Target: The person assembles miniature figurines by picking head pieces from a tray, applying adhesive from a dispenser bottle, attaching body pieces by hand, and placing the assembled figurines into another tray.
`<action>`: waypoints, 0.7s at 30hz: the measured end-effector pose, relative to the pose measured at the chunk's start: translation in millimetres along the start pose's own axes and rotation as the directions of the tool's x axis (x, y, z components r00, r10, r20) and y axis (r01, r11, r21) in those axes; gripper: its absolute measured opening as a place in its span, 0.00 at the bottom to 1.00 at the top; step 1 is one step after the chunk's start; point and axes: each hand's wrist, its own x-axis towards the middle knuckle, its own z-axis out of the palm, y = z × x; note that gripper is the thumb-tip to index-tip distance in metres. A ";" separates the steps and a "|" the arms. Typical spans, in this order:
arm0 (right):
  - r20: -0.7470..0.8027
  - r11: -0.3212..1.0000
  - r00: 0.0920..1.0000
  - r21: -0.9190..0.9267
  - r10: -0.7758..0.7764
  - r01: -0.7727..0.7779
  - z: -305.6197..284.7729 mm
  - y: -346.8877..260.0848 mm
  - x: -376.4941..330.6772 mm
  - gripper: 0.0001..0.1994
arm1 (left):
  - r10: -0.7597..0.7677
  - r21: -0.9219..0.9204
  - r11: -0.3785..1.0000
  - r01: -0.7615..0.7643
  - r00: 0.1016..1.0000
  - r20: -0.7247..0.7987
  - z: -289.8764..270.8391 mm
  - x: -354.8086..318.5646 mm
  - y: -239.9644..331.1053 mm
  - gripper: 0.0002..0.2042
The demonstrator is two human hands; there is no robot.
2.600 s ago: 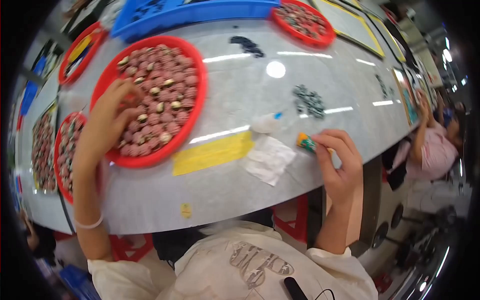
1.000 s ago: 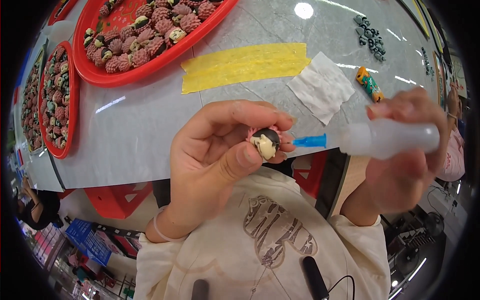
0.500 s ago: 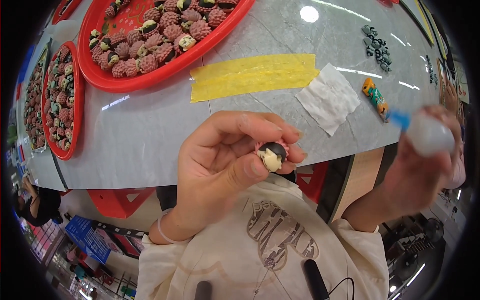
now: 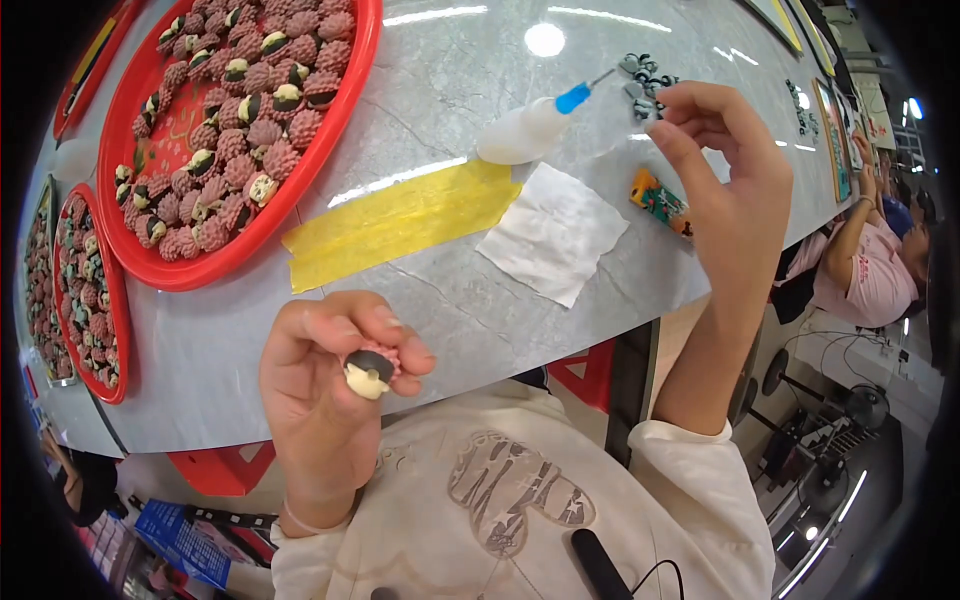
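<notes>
Between the thumb and fingers of my left hand (image 4: 325,390) is a small figurine head (image 4: 368,374) with a cream face, a black cap of hair and a pink ridged back. My right hand (image 4: 735,170) is raised over the table, its thumb and forefinger apart at the near edge of a cluster of small dark grey pieces (image 4: 640,80). No piece shows clearly between those fingertips. A white squeeze bottle (image 4: 520,133) with a blue needle tip lies on its side at the far end of a yellow tape strip (image 4: 400,220).
A large red tray (image 4: 285,215) of pink figurines stands at the left, with a smaller red tray (image 4: 118,330) beside it. Right of the tape lie a white tissue (image 4: 555,235) and an orange and green packet (image 4: 655,198). Another person (image 4: 865,265) sits at the far right.
My right hand has let go of the squeeze bottle, now on the table, and moved to the grey pieces. My left hand still holds the figurine. The whole view has shifted.
</notes>
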 end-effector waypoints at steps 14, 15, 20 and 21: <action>0.006 0.986 0.996 -0.142 0.085 -0.084 19.1 12.5 9.1 0.04 | -0.063 -0.097 0.992 0.076 0.989 0.131 2.6 5.9 2.5 0.14; 0.009 0.987 0.997 -0.136 0.082 -0.080 19.6 13.4 9.1 0.04 | -0.111 -0.077 0.990 0.120 0.987 0.119 4.0 5.8 4.0 0.15; -0.048 0.975 0.989 -0.177 -0.143 0.133 22.0 11.8 11.4 0.06 | -0.107 -0.108 0.987 0.123 0.984 0.144 2.0 1.8 4.3 0.13; -0.049 0.975 0.988 -0.177 -0.145 0.134 21.1 12.7 11.8 0.06 | -0.103 -0.116 0.986 0.121 0.983 0.154 1.7 1.1 4.5 0.13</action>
